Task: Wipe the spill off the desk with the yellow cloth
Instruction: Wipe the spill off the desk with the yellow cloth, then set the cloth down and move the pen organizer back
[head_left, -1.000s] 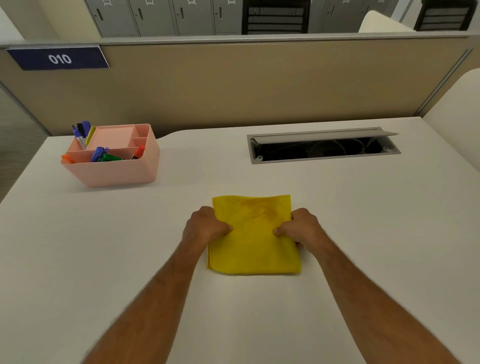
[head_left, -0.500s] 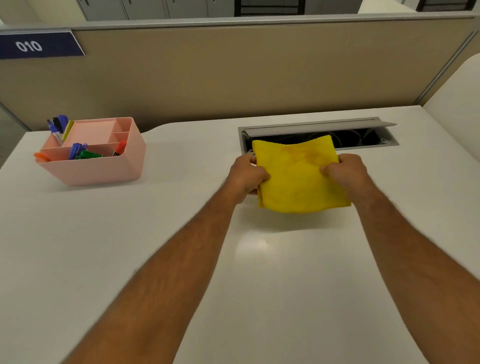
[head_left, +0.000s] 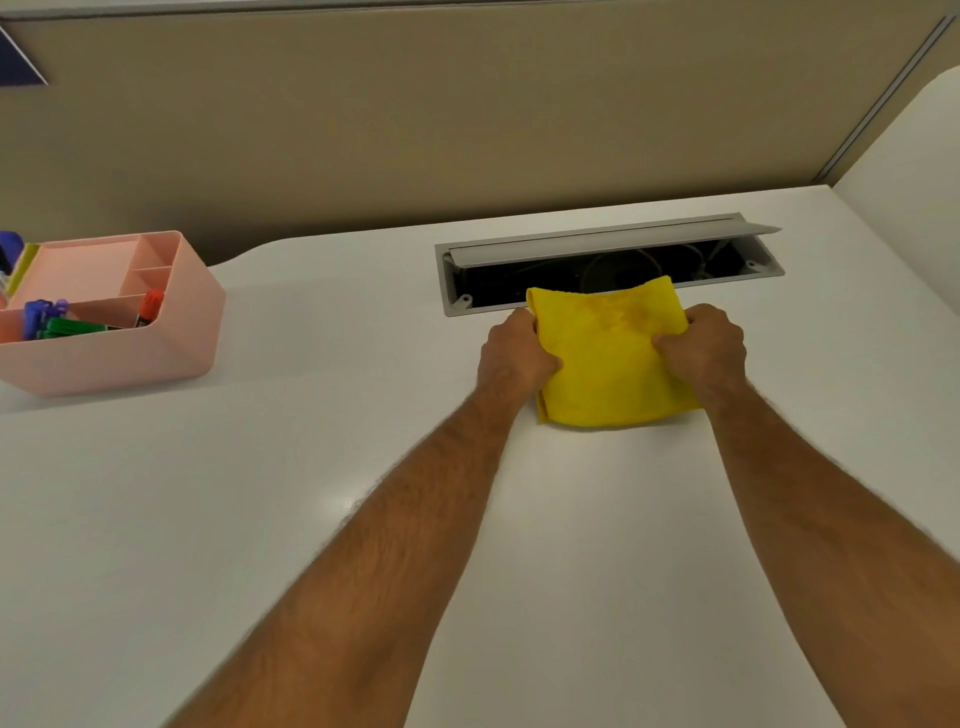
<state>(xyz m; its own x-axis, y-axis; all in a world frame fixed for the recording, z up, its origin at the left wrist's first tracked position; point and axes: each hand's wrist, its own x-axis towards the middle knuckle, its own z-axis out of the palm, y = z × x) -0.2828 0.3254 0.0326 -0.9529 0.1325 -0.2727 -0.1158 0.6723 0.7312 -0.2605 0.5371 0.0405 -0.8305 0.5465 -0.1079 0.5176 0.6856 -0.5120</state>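
Observation:
A folded yellow cloth (head_left: 610, 358) is stretched between my two hands, just in front of the cable tray opening. My left hand (head_left: 517, 356) grips its left edge and my right hand (head_left: 704, 348) grips its right edge. The cloth's far edge overlaps the front rim of the opening; its near edge is close to the white desk (head_left: 311, 467). A faint darker stain shows on the cloth's upper middle. I see no spill on the desk surface.
An open grey cable tray (head_left: 608, 260) with a raised lid is set into the desk behind the cloth. A pink organiser (head_left: 119, 338) with markers stands at the far left. A beige partition (head_left: 467, 114) walls the desk's back edge.
Both hands carried the cloth away from me, from the middle of the desk up to the cable tray's front rim. The view has tilted lower.

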